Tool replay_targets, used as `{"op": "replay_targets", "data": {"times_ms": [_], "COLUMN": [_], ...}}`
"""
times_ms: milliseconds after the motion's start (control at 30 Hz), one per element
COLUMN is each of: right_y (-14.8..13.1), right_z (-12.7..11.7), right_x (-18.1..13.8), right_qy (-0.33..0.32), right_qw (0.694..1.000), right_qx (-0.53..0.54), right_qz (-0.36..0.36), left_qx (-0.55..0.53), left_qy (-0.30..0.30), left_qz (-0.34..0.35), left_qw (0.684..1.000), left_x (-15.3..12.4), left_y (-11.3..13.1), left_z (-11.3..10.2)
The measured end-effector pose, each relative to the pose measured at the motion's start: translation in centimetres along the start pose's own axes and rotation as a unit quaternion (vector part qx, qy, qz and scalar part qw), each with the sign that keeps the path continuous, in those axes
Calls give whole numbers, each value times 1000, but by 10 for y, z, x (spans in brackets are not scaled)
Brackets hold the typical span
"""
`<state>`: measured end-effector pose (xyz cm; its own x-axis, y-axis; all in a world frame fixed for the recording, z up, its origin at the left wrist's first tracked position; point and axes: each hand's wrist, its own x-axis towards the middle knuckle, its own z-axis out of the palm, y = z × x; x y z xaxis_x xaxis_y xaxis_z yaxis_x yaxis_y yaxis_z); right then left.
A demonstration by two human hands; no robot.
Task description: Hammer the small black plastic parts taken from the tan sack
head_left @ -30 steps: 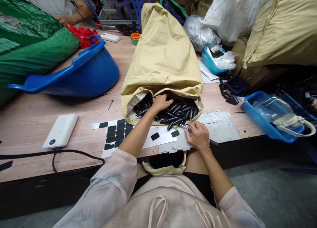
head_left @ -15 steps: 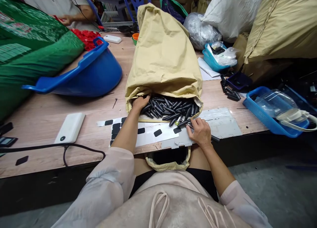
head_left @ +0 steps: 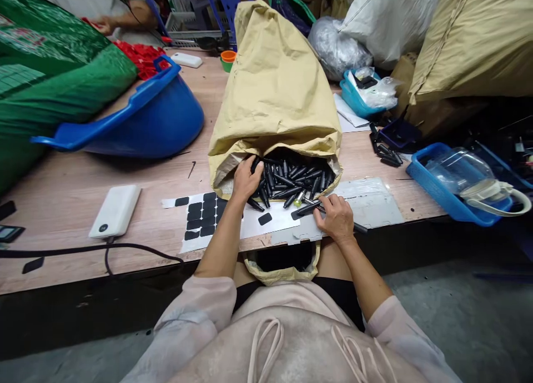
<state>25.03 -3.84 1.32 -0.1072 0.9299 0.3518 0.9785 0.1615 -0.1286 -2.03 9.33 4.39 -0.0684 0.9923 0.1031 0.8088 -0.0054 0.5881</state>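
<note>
A tan sack (head_left: 283, 94) lies on the table with its mouth facing me. Slim black pen-like tubes (head_left: 291, 183) spill from the opening. At the left of that mouth, my left hand (head_left: 246, 179) curls its fingers over black tubes; some fingertips are hidden. My right hand (head_left: 335, 219) is closed at the front right of the pile, with a black tube (head_left: 308, 208) at its fingertips. Another tube end (head_left: 360, 228) sticks out past its palm side. One tube with a silver and yellow-green tip (head_left: 298, 198) rests between the hands.
Black rounded stickers (head_left: 202, 216) are on a white sheet by my left forearm. A white power bank (head_left: 115, 211) with a cable and a blue basin (head_left: 145, 116) stand left. A blue basket (head_left: 453, 189) sits right. Another person's hand (head_left: 104, 25) is at the far left.
My left hand has moved right and slightly toward me within the sack's mouth, shifting tubes. The opening gapes wider at the left. My right hand has stayed nearly in place.
</note>
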Motion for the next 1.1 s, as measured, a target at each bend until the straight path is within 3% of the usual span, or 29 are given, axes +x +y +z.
{"op": "replay_targets", "data": {"times_ms": [100, 133, 200, 300, 400, 500, 767, 900, 1100], "right_y": [0, 0, 1, 2, 3, 4, 13, 12, 3], "right_z": [0, 1, 1, 0, -1, -2, -6, -16, -34], "right_x": [0, 0, 0, 0, -1, -1, 9, 8, -5], "right_qy": [1, 2, 3, 2, -7, -15, -62, -58, -56], "right_qw": [1000, 1000, 1000, 1000, 1000, 999, 993, 988, 968], "right_qx": [0, 1, 1, 0, 4, 15, 103, 137, 210], "right_qz": [0, 0, -2, -5, -20, -33, -18, 31, 125], "left_qx": [-1, -3, -12, -6, 4, 22, 20, -28, -68], "left_qy": [101, 91, 13, -52, -58, -63, -26, -21, -59], "left_qz": [61, 96, 198, 250, 234, 230, 223, 189, 157], "left_qw": [993, 991, 980, 967, 971, 971, 974, 981, 984], "left_x": [-49, -68, -101, -129, -130, -125, -137, -135, -124], "left_y": [12, 19, 33, 51, 57, 54, 17, 0, -3], "left_z": [8, 15, 32, 56, 66, 62, 42, 40, 41]}}
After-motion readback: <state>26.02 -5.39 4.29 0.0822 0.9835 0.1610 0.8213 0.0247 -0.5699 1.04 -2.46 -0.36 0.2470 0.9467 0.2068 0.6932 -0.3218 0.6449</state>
